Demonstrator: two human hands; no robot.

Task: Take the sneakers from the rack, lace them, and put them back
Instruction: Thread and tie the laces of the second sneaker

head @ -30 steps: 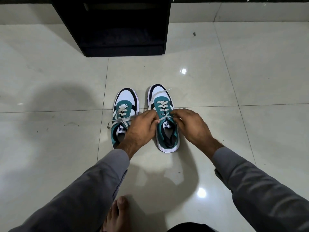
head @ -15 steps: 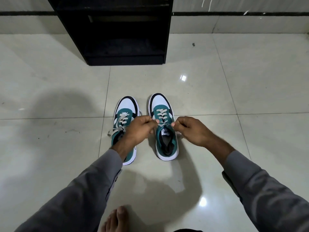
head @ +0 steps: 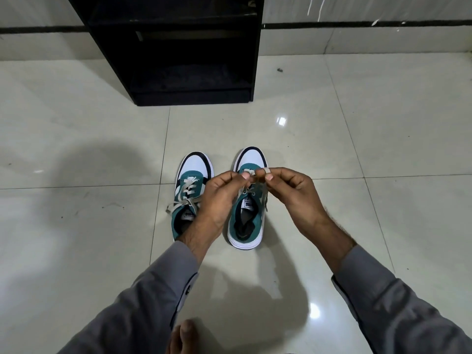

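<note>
Both hands pinched the cream flat lace [head: 251,188] of the right teal-and-white sneaker [head: 247,200]: left hand [head: 221,198] & right hand [head: 293,194] above its tongue. Left teal-and-white sneaker [head: 190,192] sat beside it, tied. Black wooden rack [head: 178,47] stood beyond, w/ bare tile floor [head: 357,149] all round. Tongue labels unreadable.

The hands [head: 258,192] hide the right sneaker's [head: 247,215] lacing; the rack's [head: 176,47] top is cut off.

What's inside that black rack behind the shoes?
The black rack shows dark shelves with no shoes visible on them; its top is cut off by the frame. Both sneakers stand on the floor before it.
</note>
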